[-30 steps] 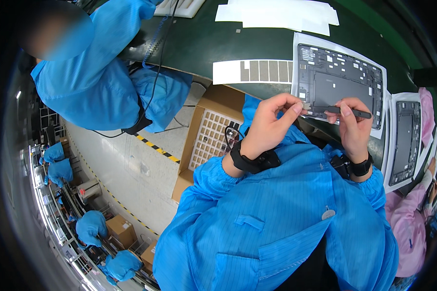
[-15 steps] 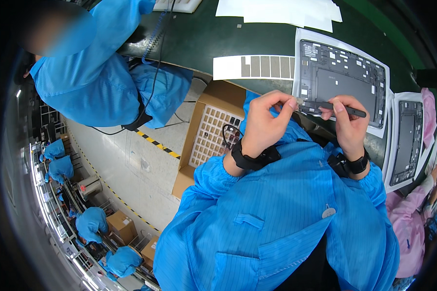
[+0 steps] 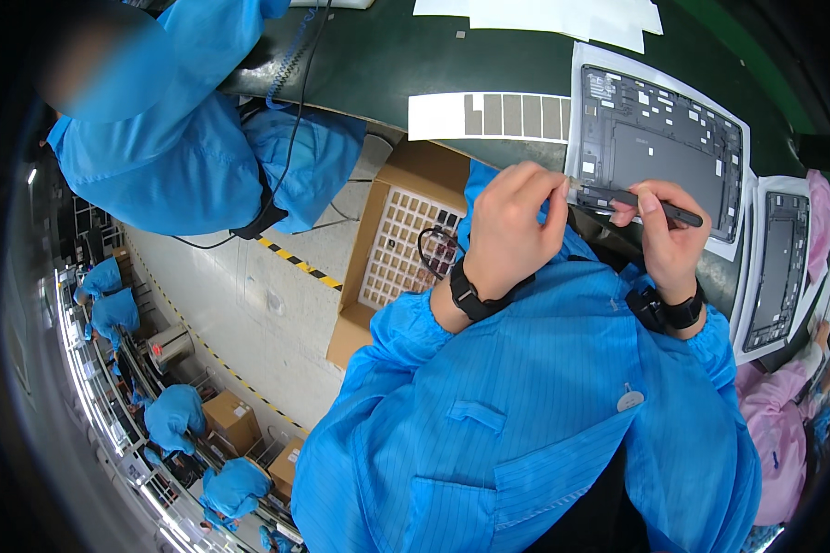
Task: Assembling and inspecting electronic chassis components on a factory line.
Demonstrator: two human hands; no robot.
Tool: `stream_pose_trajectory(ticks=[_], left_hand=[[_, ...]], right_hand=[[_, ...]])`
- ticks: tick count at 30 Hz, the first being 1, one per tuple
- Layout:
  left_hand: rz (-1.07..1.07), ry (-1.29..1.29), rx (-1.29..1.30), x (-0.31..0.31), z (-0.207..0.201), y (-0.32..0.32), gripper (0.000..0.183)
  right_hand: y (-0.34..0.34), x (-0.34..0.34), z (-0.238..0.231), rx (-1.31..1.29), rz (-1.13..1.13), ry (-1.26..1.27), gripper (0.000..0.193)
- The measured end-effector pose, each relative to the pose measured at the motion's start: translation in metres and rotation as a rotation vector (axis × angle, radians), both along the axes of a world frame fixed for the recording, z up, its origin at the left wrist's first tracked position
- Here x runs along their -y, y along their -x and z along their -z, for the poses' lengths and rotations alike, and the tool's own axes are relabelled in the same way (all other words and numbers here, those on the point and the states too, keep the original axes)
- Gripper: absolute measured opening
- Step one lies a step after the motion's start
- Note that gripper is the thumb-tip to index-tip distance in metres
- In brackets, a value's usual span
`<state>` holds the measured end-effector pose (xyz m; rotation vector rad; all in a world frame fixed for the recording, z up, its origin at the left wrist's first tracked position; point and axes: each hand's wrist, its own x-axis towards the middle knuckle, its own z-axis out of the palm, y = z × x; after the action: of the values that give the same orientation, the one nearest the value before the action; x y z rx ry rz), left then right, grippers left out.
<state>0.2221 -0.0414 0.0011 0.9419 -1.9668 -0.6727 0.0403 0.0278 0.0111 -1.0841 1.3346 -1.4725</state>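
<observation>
My right hand [image 3: 666, 229] grips dark tweezers [image 3: 681, 215], which lie slanted with their tips toward my left hand. My left hand [image 3: 518, 219] is closed in a pinch beside the tips; a tiny pale piece [image 3: 574, 190] shows there, but its kind cannot be made out. Just beyond both hands, a dark tablet-like housing [image 3: 650, 157] with small white patches lies on a white backing. To its left lies a white strip [image 3: 433, 117] bearing a row of grey rectangular pads [image 3: 510, 117].
A second dark housing [image 3: 776, 272] lies at the right. White sheets [image 3: 609, 23] lie at the far side of the green table [image 3: 369, 88]. An open cardboard box [image 3: 360, 332] with a gridded tray [image 3: 406, 244] stands left of me. A co-worker in blue [image 3: 166, 166] sits at the left.
My left hand has turned slightly, and its fingers now hide more of the small pale piece. The tweezers stay in my right hand. The view has shifted a little.
</observation>
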Motion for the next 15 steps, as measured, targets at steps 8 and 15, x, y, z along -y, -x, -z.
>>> stream_pose_trajectory(ticks=[8,15], left_hand=[[0.001,-0.305,-0.047,-0.003,-0.006,-0.006,0.005],[-0.013,-0.324,-0.024,-0.007,-0.009,-0.009,0.005]], right_hand=[[-0.001,-0.002,-0.001,-0.028,-0.023,0.002,0.016],[-0.002,-0.005,0.001,0.043,-0.054,0.024,0.015]])
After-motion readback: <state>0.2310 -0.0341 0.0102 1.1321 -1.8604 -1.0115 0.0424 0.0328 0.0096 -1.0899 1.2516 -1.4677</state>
